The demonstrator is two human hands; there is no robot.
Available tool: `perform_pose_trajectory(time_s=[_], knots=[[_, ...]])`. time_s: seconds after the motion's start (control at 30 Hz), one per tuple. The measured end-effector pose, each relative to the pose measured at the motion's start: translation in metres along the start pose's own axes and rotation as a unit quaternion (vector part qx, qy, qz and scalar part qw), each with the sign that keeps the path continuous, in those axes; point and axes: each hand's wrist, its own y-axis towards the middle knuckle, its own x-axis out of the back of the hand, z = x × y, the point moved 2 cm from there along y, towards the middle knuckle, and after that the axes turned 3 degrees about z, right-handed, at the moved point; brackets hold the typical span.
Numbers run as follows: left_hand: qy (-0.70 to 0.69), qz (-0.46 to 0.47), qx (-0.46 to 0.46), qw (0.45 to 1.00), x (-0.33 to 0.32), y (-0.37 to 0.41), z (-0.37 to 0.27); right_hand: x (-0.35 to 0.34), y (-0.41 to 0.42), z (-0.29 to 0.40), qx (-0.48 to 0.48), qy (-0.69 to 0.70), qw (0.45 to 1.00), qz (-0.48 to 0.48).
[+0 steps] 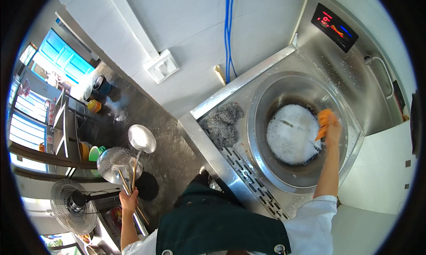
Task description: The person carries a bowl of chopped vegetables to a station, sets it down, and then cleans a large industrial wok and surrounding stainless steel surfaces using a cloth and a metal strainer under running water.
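Note:
My right hand [333,132] grips an orange cloth [323,122] at the right inner wall of a large metal wok [296,177] set into a stainless steel range. White foamy water [293,138] fills the wok's bottom, and a small dark piece [287,123] floats on it. Off to the left, my left hand [128,200] holds the handles of a metal ladle [142,138] and a perforated skimmer [114,163] in one bundle. Long wooden chopsticks [134,173] are in the same grip. All these are held above the floor, away from the range.
A steel-wool-like scouring mesh [224,123] lies on the range's left corner beside a slotted drain grate [254,181]. At the back are a lit control panel [334,27] and a curved pipe [386,75]. A fan [74,206] stands at left, near shelving [61,128].

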Motion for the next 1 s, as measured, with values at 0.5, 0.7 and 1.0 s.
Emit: perform_pose_trajectory(time_s=[0.5, 0.7, 1.0], knots=[[-0.189, -0.067, 0.059, 0.978, 0.043, 0.224, 0.111, -0.337, -0.144, 0.128, -0.193, 0.513, 0.832, 0.091], [-0.185, -0.067, 0.050, 0.979, 0.087, 0.255, 0.102, -0.443, -0.098, 0.332, 0.347, 0.370, 0.859, 0.068], [-0.108, -0.025, 0.089, 0.990, 0.112, 0.271, 0.094, -0.555, -0.120, 0.195, 0.195, 0.143, 0.965, -0.097]])
